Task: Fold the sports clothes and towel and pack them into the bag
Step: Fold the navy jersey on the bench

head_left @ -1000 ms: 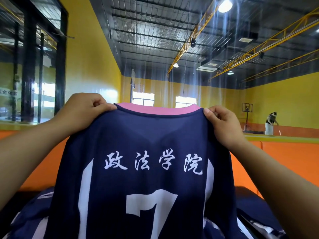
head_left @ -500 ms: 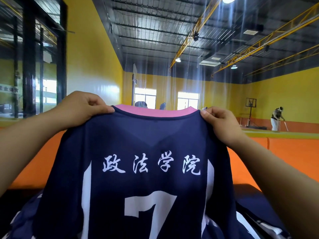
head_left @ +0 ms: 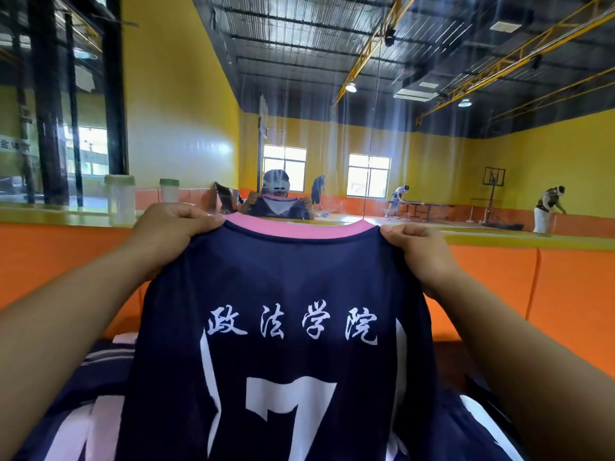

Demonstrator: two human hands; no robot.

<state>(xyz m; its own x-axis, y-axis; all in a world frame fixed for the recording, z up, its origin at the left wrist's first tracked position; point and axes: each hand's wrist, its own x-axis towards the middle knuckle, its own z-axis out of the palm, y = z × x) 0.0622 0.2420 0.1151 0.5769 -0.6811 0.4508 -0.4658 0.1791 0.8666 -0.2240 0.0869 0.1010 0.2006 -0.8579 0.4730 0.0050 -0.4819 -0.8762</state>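
I hold the navy jersey (head_left: 293, 294) up in front of me, its pink collar (head_left: 296, 229) on top and the white 7 facing me. My left hand (head_left: 173, 231) grips one shoulder, fingers curled over the cloth; my right hand (head_left: 422, 254) grips the other. More navy and white clothes (head_left: 96, 394) lie below. Beyond stands an orange padded wall (head_left: 532, 287).
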